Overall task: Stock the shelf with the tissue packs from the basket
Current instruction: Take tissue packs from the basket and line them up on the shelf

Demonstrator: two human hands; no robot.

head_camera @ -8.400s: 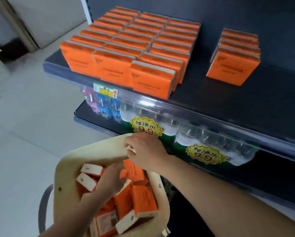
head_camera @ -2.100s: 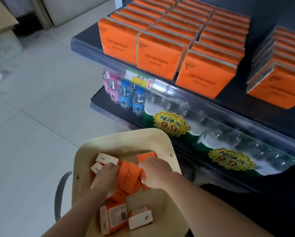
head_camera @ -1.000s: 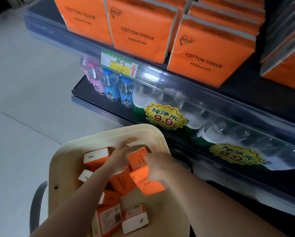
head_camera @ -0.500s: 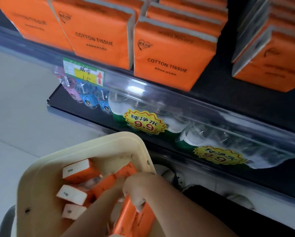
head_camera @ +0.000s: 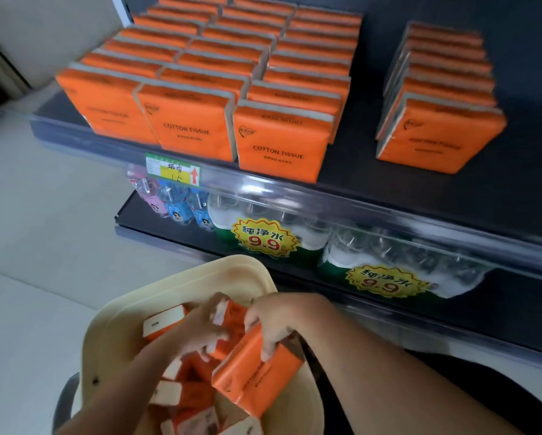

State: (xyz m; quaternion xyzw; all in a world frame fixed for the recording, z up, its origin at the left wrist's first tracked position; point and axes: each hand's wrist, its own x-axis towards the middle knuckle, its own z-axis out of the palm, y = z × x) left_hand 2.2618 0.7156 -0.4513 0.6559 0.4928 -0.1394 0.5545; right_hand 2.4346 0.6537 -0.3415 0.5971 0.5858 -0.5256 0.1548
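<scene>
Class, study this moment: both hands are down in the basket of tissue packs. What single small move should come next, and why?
Probably lift the orange tissue pack clear of the cream basket. The right hand already grips its top edge; the left hand is blurred among the other packs, and the shelf has a bare gap between its rows.

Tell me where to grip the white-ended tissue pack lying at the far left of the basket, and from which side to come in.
Pinch the tissue pack across its two broad orange faces, coming from above. It lies near the basket rim with its white end facing up and left, clear of the left hand and right hand, which are busy with other packs. The wall probably blocks a sideways approach.
</scene>
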